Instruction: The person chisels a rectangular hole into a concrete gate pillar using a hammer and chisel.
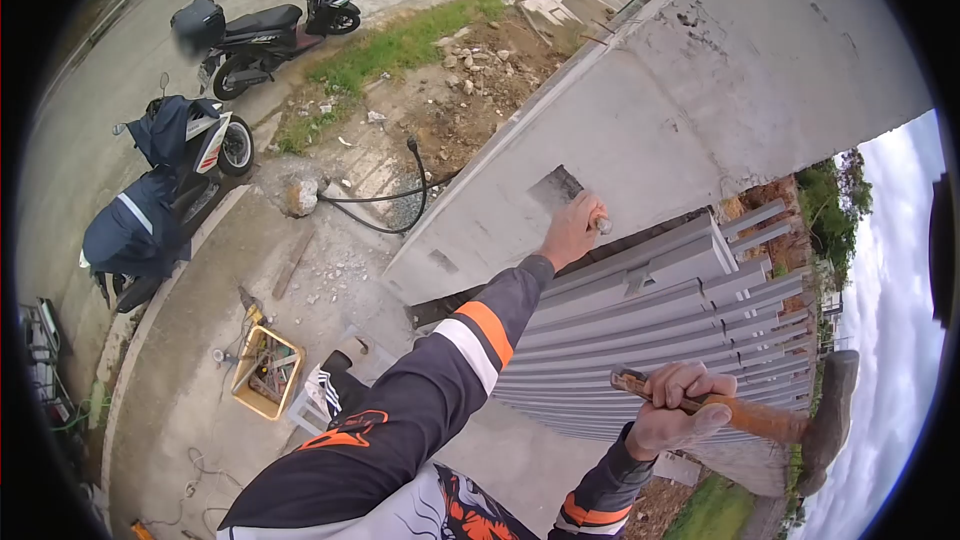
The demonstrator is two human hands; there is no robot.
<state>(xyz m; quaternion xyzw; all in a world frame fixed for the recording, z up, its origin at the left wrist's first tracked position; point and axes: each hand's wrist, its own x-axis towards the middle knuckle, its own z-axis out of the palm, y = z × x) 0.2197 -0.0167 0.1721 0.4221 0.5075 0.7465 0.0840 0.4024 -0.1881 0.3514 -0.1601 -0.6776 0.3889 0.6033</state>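
My left hand point(574, 231) is closed round a short chisel point(603, 226), held at the concrete wall point(660, 130). Only the blunt end of the chisel shows past my fingers; the rest is hidden. Just beyond that hand is a rectangular recess point(553, 187) cut into the wall. My right hand point(680, 405) grips a hammer point(765, 420) by its worn orange-brown handle. The heavy metal head is away from the chisel, at the right of the view against the sky.
Grey metal slats point(640, 330) form a gate or fence beside the wall. A yellow crate point(268, 372) of tools stands on the concrete floor. Black cable point(422, 190) loops near rubble. Two motor scooters, one black point(270, 35) and one partly covered point(150, 210), are parked along the road.
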